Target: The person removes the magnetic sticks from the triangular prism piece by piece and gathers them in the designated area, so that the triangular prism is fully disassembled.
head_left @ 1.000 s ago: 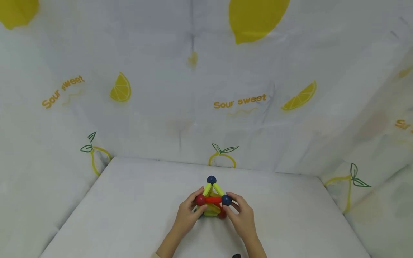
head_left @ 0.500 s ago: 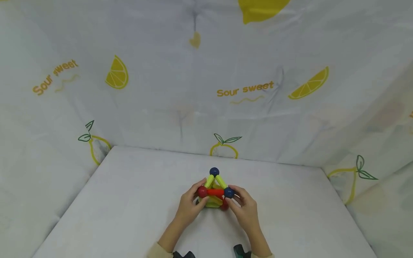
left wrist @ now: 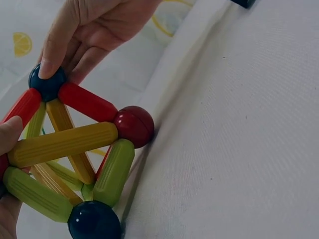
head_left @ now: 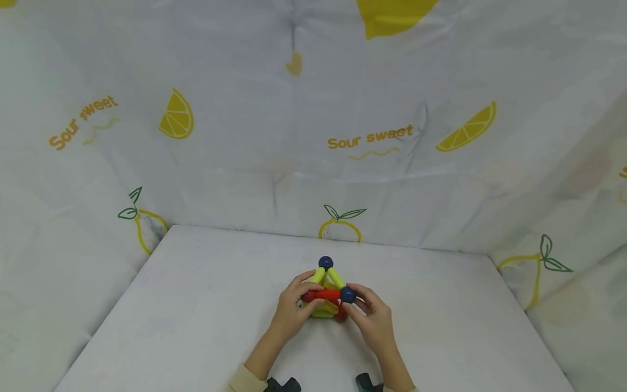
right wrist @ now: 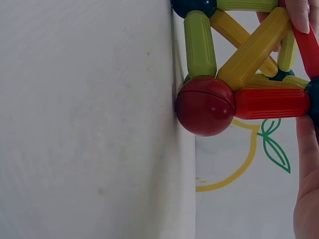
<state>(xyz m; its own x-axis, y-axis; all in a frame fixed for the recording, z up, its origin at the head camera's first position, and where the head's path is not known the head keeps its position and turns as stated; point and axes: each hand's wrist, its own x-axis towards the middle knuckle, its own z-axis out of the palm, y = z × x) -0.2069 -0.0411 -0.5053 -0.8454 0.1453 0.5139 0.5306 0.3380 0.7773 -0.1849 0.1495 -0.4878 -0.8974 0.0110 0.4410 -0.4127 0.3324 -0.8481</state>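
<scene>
A frame of magnetic building sticks and balls stands on the white table in the middle of the head view. Its sticks are red, yellow and lime green; a blue ball (head_left: pixel 325 263) tops the far corner. My left hand (head_left: pixel 290 307) grips the near-left red ball (head_left: pixel 308 296), partly covering it, where a red stick (head_left: pixel 327 294) joins. Fingers of my right hand (head_left: pixel 376 318) pinch the near-right blue ball (head_left: pixel 348 294). Below, a red ball (right wrist: pixel 205 105) and a dark blue ball (left wrist: pixel 94 220) sit at the table surface. A yellow stick (left wrist: pixel 65 144) runs diagonally across one side.
The white tabletop (head_left: pixel 196 326) meets a white lemon-print cloth (head_left: pixel 254 179) behind and at both sides. Dark devices (head_left: pixel 283 384) show by the wrists at the bottom edge.
The left fingers have shifted from the side of the red ball to over its top. The right hand keeps its hold on the blue ball. The head view tilted downward, shifting the scene slightly.
</scene>
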